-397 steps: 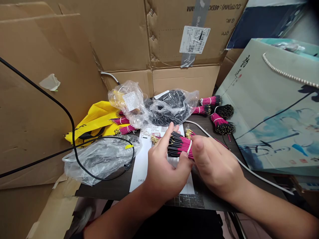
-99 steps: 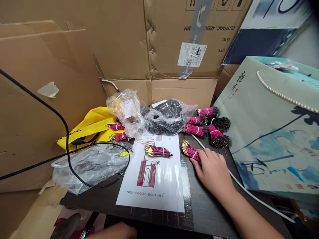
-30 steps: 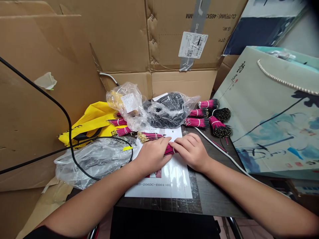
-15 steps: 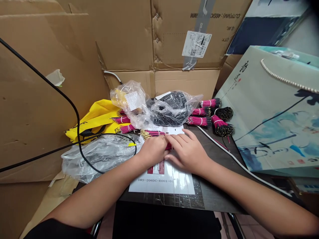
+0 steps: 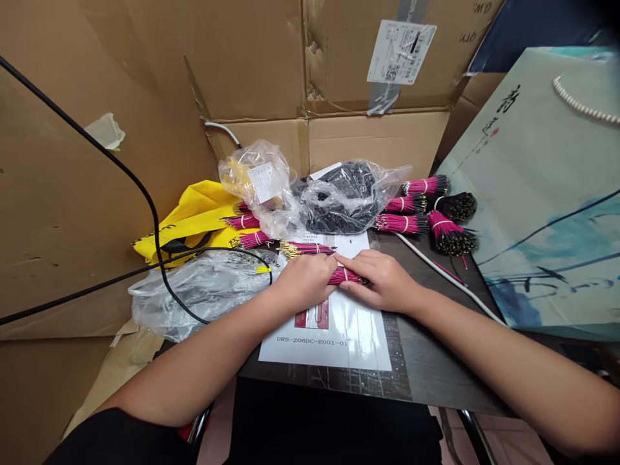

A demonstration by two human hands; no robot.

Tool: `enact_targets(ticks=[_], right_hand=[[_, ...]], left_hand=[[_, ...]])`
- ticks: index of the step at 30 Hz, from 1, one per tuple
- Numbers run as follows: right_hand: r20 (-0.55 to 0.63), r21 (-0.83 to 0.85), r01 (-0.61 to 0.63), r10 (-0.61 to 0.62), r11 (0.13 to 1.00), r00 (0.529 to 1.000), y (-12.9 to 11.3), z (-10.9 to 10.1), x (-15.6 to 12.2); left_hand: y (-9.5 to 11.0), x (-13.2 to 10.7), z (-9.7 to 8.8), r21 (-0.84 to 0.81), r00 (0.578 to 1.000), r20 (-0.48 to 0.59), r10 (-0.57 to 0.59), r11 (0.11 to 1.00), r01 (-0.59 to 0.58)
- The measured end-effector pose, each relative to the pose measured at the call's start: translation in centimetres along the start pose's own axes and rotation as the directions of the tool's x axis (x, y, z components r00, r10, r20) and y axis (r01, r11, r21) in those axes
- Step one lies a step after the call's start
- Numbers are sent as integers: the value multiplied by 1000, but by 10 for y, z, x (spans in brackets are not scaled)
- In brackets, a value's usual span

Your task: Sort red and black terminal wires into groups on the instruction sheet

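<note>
Both my hands rest on a white printed sheet point(image 5: 339, 336) in the middle of a dark table point(image 5: 426, 368). My left hand point(image 5: 305, 283) is curled over one end of a bundle of pink wires point(image 5: 346, 276) tied with a white band. My right hand point(image 5: 385, 284) pinches the same bundle from the right. A second pink bundle with gold tips point(image 5: 305, 248) lies just beyond my left hand on the sheet.
Several more pink and black wire bundles point(image 5: 436, 213) lie at the back right by a large paper gift bag point(image 5: 552, 194). Clear bags point(image 5: 339, 203) and a yellow bag point(image 5: 194, 219) sit at the back. Cardboard boxes point(image 5: 242, 64) wall in the table. A black cable point(image 5: 159, 258) crosses the left.
The view has shifted a little. My right hand's fingers have gone from lying flat over the bundle to pinching it, and more of the pink bundle shows between my hands.
</note>
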State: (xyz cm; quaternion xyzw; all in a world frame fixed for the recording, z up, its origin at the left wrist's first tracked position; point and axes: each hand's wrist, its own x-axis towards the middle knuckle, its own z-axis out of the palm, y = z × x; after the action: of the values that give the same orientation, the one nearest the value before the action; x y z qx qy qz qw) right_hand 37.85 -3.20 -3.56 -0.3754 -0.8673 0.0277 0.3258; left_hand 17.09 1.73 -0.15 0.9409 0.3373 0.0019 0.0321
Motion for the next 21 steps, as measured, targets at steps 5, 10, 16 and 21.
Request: enact_targets(ticks=[5, 10, 16, 21], right_hand=[[-25, 143, -112, 117, 983, 993, 1, -5, -3], [-43, 129, -163, 169, 978, 985, 0, -5, -4], [-15, 124, -109, 112, 986, 994, -2, 5, -4], [-50, 97, -113, 119, 989, 992, -4, 4, -5]], left_hand=[[-4, 1, -1, 16, 999, 38, 6, 1000, -7], [-6, 4, 0, 11, 998, 53, 43, 999, -44], [-5, 6, 5, 0, 998, 48, 29, 1000, -29], [-8, 7, 6, -12, 997, 28, 75, 997, -75]])
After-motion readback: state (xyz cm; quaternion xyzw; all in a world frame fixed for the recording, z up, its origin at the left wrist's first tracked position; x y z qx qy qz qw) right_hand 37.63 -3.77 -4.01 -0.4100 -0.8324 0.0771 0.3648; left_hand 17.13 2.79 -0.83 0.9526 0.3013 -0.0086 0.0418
